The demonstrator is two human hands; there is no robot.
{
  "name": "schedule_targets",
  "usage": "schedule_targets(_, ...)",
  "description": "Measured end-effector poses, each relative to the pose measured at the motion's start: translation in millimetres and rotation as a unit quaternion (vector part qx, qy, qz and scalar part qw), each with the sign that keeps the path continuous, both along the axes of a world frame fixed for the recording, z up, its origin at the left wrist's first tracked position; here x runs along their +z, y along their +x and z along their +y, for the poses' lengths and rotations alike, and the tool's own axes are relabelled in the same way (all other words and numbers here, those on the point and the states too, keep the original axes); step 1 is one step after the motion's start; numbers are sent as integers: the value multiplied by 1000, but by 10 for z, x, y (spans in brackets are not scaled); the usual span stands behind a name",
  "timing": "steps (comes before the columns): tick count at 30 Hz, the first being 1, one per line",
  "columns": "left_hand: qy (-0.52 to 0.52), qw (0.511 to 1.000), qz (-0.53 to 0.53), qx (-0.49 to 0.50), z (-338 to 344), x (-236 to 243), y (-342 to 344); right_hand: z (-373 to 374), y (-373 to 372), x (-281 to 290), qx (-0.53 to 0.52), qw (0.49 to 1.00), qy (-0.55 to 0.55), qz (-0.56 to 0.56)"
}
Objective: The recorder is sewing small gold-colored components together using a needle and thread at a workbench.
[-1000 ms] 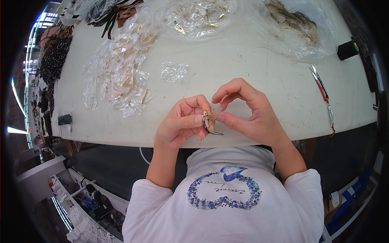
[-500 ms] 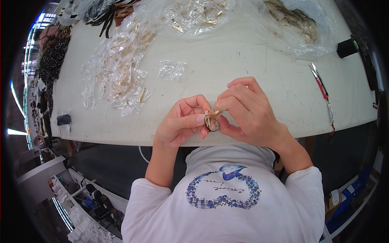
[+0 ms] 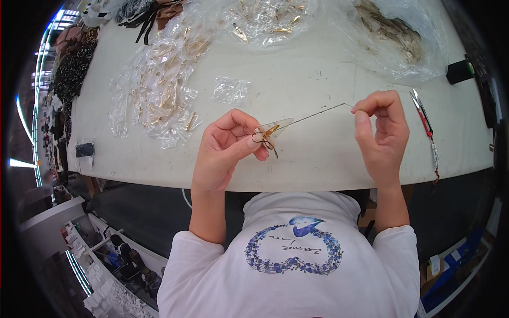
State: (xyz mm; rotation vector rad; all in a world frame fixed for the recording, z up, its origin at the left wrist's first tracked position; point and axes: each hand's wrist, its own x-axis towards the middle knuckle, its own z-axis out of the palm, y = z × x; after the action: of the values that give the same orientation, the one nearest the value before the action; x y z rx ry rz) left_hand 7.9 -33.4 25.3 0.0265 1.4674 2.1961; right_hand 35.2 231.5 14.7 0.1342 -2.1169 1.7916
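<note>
My left hand (image 3: 222, 151) pinches a small ornament (image 3: 270, 132) with translucent pale, wing-like pieces, a gold middle and dark thin cord looped around it. A thin dark strand (image 3: 318, 113) stretches from the ornament up to my right hand (image 3: 384, 135), whose thumb and forefinger are closed on its far end; whether a needle is at that end is too small to tell. Both hands are above the pale table (image 3: 313, 169), near its front edge. A single clear plastic packet (image 3: 230, 90) lies just beyond them.
Piles of bagged gold pieces (image 3: 159, 85) and a clear sack of translucent pieces (image 3: 392, 37) cover the back. Red-handled scissors (image 3: 422, 116) and a dark spool (image 3: 458, 71) lie at the right. Black material (image 3: 74, 74) is heaped left, dark strips (image 3: 148, 16) at the back.
My right hand has pulled away to the upper right, drawing the strand out straight. My left hand, still pinching the ornament, has shifted slightly up and left.
</note>
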Motion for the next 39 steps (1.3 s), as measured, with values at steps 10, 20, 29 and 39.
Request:
schedule_targets(10,-29,998,51,4,16,-30,12,-43,-98,222,-39,927,-365,-72)
schedule_targets(20,-109,987,94,65,102,-54,58,-468,86,269,148,965,-174,-128)
schedule_targets(29,-248,933,237,109,269,-27,127,-722,44,-44,62,972,227,19)
schedule_targets(39,-315,908,268,63,215,-37,146,-564,-40,-38,-8,948,317,15)
